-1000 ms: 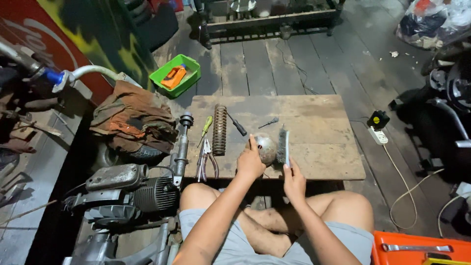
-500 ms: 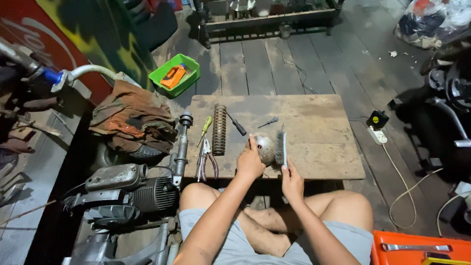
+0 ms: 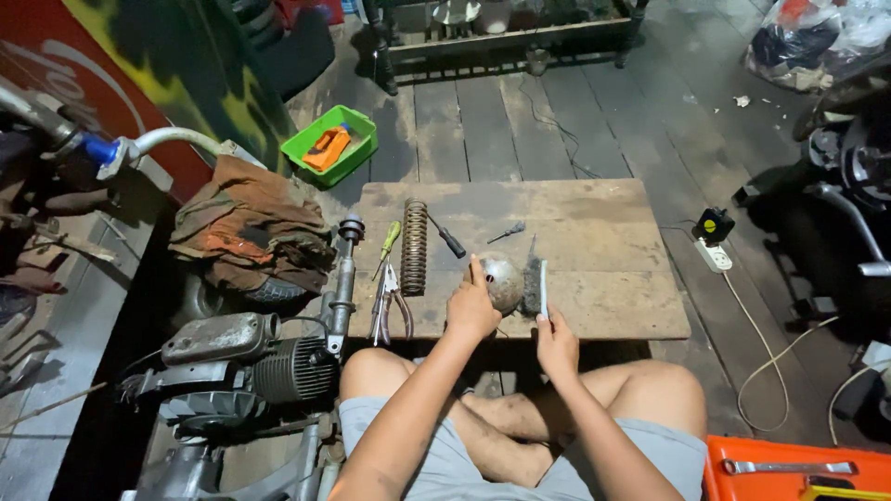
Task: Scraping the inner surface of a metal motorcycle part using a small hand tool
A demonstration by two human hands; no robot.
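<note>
Sitting cross-legged on a dark plank floor (image 3: 557, 121), the person works at a low, worn wooden counter (image 3: 613, 241). The left hand (image 3: 471, 306) clasps a rounded grey metal part (image 3: 504, 278) near the counter's near edge, fingers closed around its left side. The right hand (image 3: 557, 341) grips the handle of a wire brush (image 3: 536, 276), held upright with its bristles against the part's right side.

Toward the counter's left edge lie a rusty coil spring (image 3: 414, 246), a green-handled screwdriver (image 3: 388, 243), pliers (image 3: 390, 301) and a black-handled screwdriver (image 3: 448, 237); a small bolt-like piece (image 3: 506, 231) rests near the middle. Off the left edge stand an engine (image 3: 251, 357), a heap of brown rags (image 3: 252, 227) and a green tray (image 3: 331, 142). A power strip (image 3: 715, 253) lies off the right edge, and an orange toolbox (image 3: 789, 468) sits by the right knee.

Compared with half a second ago, the brush stands slightly straighter and the right hand sits a touch lower; the left hand and the part have not shifted.
</note>
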